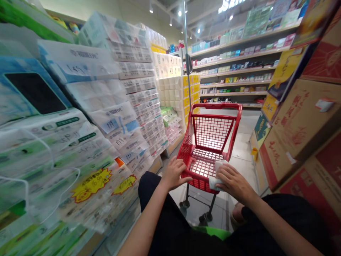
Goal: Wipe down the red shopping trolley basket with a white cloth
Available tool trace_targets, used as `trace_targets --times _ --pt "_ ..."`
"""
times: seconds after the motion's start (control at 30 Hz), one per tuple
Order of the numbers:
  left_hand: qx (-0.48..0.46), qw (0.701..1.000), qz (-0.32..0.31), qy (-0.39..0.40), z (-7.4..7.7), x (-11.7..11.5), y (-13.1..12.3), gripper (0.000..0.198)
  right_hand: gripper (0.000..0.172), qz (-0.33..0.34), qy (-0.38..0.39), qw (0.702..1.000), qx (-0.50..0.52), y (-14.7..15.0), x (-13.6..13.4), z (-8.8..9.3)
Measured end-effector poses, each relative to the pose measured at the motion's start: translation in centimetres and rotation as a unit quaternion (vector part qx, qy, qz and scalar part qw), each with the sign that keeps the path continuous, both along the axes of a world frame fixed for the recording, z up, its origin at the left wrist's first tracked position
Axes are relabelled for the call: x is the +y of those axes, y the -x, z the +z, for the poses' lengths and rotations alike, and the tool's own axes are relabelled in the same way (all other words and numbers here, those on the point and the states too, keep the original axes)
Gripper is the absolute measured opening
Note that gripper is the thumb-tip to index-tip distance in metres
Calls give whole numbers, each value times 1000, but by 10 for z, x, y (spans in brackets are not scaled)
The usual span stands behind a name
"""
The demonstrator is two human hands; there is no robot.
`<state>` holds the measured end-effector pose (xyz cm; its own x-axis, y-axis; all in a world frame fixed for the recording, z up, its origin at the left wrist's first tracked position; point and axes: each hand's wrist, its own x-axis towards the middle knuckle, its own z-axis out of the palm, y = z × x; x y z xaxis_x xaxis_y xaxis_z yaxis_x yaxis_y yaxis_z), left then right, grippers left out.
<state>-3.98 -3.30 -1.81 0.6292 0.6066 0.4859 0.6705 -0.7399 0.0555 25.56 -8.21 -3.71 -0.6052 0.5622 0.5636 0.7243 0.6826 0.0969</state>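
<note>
A small red shopping cart (210, 149) with a grid seat and basket stands in front of me, between my knees. On its near left corner rests my left hand (174, 173), fingers apart and lying on the rim, thumb pointing right. My right hand (231, 179) presses a white cloth or tissue (215, 182) against the near right edge of the cart, its fingers bent over the white material. Part of the cloth sticks out above and left of those fingers. Black wheels (205, 217) show below the cart.
Stacked tissue packs (133, 81) fill the left side, with yellow price tags (92, 185). Cardboard boxes (301, 117) stand along the right. Shelves of small goods (234, 67) cross the back. A metal pole (186, 39) rises behind the cart. Something green (211, 232) lies below, between my legs.
</note>
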Motion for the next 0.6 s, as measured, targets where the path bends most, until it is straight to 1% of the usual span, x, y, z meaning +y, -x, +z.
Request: trace_targets --times 0.07,0.13,0.2,0.27,0.37,0.5,0.6 --pt "13 1000 17 -5 -9 10 0 27 23 -37 -7 999 -18 2 0 1" --pt "14 999 34 -13 -18 16 -7 22 21 -88 -16 996 -30 9 -1 3" --pt "8 999 42 -23 -24 18 -17 20 20 -137 -26 990 -32 21 -1 4" --pt "3 999 43 -28 -28 18 -25 20 22 -165 -33 985 -33 33 0 5" --pt "1 998 50 -29 -31 16 -35 22 22 -177 -33 983 -36 51 7 6" --pt "0 997 64 -33 -34 14 -40 22 21 -180 -20 983 -32 72 18 5" --pt "-5 997 69 -32 -33 13 -39 18 21 -168 -24 985 -40 76 23 5"
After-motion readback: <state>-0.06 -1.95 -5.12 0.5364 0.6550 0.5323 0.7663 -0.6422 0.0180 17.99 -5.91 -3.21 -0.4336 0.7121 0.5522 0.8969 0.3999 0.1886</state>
